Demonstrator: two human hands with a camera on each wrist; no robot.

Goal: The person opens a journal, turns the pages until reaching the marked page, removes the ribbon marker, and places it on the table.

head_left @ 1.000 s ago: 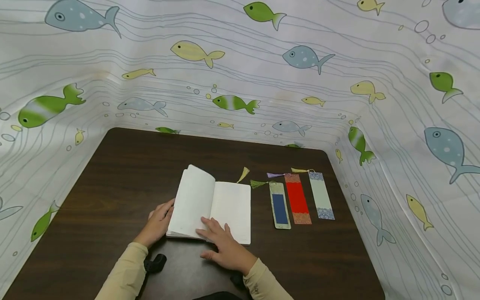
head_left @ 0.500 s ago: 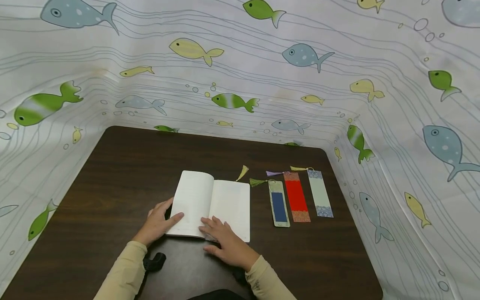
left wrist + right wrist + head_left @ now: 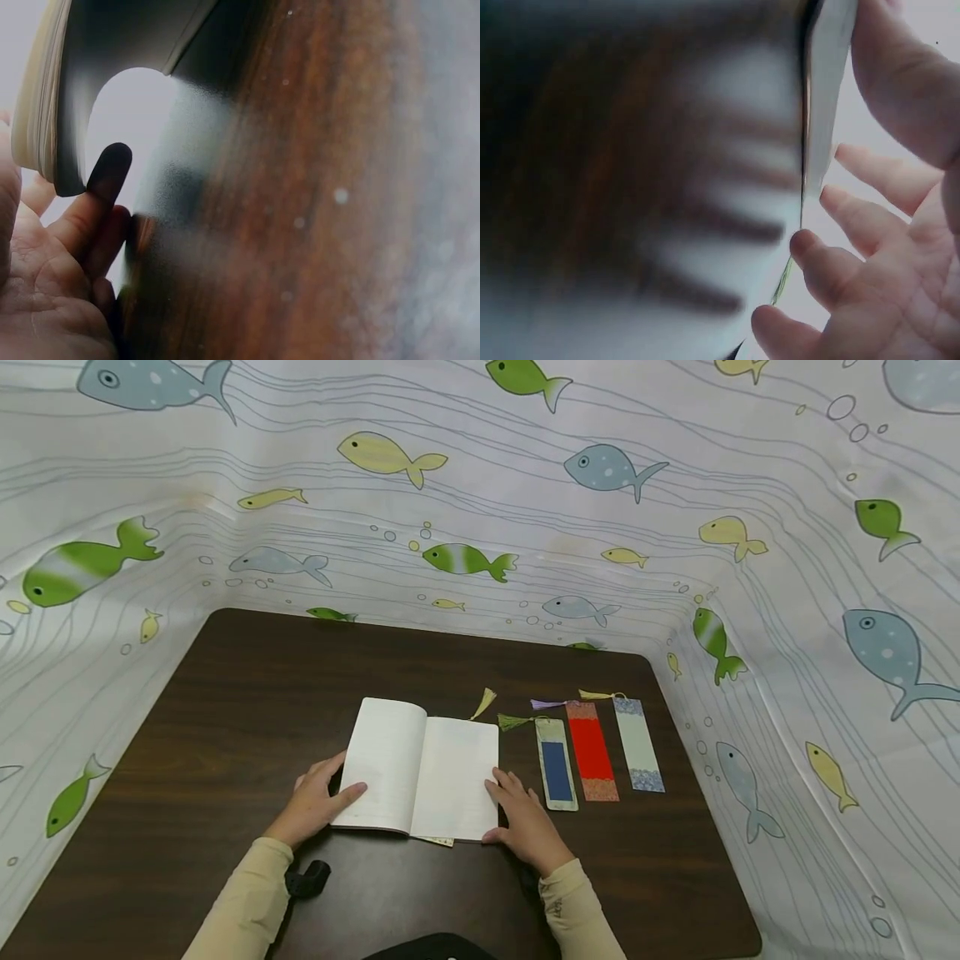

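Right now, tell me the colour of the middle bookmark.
The middle bookmark is red with patterned ends, clearest in the head view.

Head view looks down on the table (image 3: 225,693); both wrist views, very close and seemingly blurred, share its notebook (image 3: 420,768).

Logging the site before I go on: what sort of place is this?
Probably a makeshift recording booth, not a lived-in room: a fish-print curtain walls off a dark wooden table that holds just an open notebook and three tasselled bookmarks.
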